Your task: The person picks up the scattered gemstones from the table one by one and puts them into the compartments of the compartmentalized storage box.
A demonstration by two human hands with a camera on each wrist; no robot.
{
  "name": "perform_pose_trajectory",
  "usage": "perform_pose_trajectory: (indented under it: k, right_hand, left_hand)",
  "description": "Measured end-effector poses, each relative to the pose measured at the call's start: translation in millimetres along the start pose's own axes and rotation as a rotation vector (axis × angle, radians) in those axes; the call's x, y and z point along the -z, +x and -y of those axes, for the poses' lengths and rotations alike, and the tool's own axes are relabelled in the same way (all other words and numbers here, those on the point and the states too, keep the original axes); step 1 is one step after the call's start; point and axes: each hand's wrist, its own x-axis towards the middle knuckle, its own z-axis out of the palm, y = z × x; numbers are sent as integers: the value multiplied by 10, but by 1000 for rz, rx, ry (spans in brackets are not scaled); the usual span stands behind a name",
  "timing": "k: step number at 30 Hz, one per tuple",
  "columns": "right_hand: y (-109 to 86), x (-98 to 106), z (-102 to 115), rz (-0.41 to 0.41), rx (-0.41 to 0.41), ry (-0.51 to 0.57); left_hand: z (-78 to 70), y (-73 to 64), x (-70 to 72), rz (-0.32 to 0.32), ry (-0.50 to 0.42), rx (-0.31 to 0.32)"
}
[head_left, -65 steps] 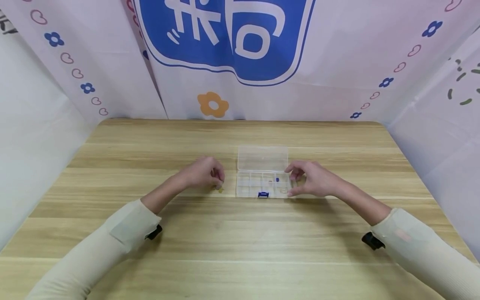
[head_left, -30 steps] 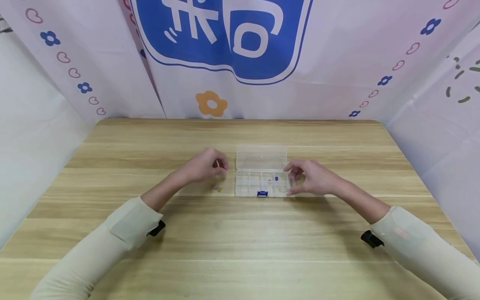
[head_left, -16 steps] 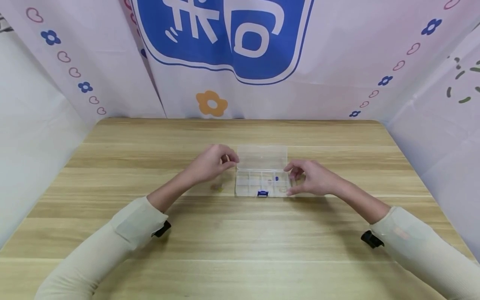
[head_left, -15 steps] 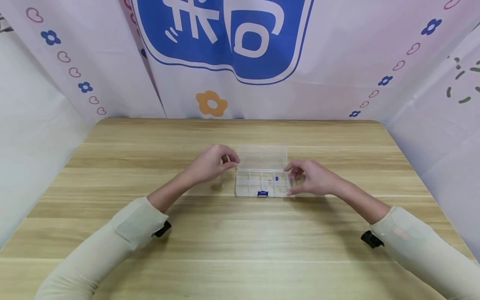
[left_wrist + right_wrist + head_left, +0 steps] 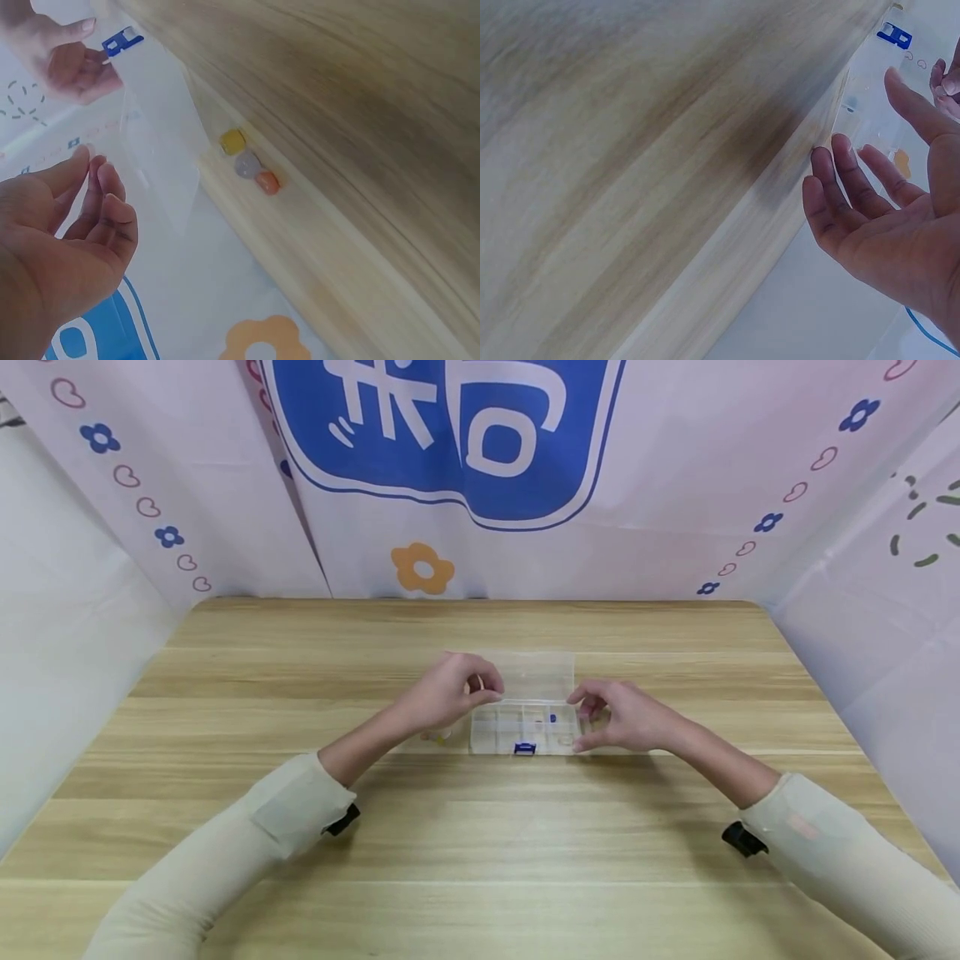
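My left hand has moved from beside three beads on the counter to over the open box, pinching what looks like a clear bead; I judge this the carry. My right hand stands spread at the box's right end.

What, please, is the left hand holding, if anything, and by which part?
I cannot tell: the left hand pinches its fingertips together, but anything between them is unclear.
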Motion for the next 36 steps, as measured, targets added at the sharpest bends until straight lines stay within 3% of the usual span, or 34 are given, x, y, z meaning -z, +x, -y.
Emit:
perform_pose_trajectory:
  k: [21, 36]
  right_hand:
    - [29, 21, -37, -2, 18, -3]
    - [19, 14, -24, 7, 1, 6]
  left_hand:
    - [-168, 262, -240, 114, -14, 28]
    - [-192, 329, -346, 149, -21, 14]
